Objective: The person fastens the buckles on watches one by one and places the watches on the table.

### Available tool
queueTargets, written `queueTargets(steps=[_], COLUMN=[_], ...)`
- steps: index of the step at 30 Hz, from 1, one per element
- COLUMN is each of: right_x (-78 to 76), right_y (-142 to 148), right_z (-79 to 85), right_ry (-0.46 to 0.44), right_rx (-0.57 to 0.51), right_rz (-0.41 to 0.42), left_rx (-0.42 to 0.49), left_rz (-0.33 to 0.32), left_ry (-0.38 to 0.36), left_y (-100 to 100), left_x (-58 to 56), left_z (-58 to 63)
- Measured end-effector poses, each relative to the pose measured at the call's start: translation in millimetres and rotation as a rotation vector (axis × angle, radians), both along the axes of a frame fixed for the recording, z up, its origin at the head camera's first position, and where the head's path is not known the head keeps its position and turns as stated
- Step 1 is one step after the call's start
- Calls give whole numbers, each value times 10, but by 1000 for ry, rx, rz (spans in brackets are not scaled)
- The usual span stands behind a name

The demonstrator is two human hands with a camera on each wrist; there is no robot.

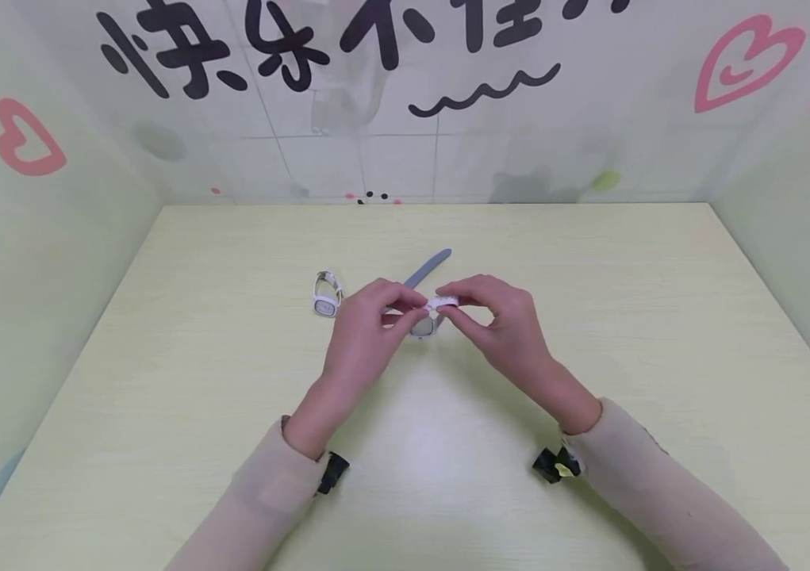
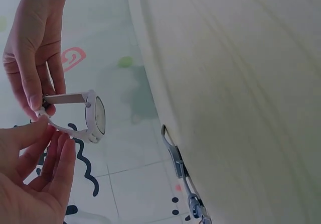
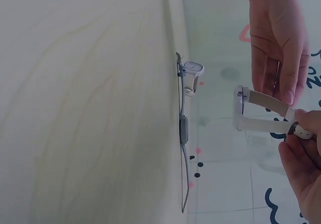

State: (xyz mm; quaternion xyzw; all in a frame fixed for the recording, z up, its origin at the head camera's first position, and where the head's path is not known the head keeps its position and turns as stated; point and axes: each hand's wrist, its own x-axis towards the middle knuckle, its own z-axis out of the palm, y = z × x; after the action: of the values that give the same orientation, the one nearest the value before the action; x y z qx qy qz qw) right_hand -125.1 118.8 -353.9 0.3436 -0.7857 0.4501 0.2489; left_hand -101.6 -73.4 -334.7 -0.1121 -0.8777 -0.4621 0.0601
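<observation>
Both hands hold a white wristwatch (image 1: 421,327) above the table, its strap bent into a loop. My left hand (image 1: 376,329) pinches one strap part between thumb and fingers. The right hand (image 1: 508,325) pinches the white strap end (image 1: 445,302) beside it. In the left wrist view, the watch case (image 2: 99,117) faces away from the fingers, and the two strap parts meet at the fingertips. The right wrist view shows the strap's brownish inner side (image 3: 266,101) and a buckle area partly hidden by the right thumb and fingers.
Behind the hands, a grey-blue watch (image 1: 431,267) lies stretched out on the table (image 1: 197,357), partly covered by the left hand. Left of it stands another white watch (image 1: 325,304), its strap looped. Printed walls (image 1: 219,170) border the table at the back and sides.
</observation>
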Motion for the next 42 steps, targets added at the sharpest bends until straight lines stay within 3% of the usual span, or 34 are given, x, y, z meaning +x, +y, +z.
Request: queueTargets(steps=[3,6,9,13,18,27,42], right_x=[9,21,30,38,54,80,95], right_y=[-10,-17,-22,-33,-49,-76,-93], right_z=[-9,-28,-42,-47,-69,-49,-32], right_ry=[16,30,52,64,50,50,16], right_rx=[8,18,31,47,113,174,105], right_rz=[-5,-9,-12,3,36,26,16], left_rx=[-38,-35,53,203,190,76,77], left_rz=[16,12,-12,-47,-82,-162,-153], left_ry=[38,29,-52,-217,-333,-302,-281], left_y=[27,32,5,-51,-104,-178,-346], left_x=[29,35,14,-41,-75,-83,-75], left_z=[8,5,-4,-24,-49,-4,13])
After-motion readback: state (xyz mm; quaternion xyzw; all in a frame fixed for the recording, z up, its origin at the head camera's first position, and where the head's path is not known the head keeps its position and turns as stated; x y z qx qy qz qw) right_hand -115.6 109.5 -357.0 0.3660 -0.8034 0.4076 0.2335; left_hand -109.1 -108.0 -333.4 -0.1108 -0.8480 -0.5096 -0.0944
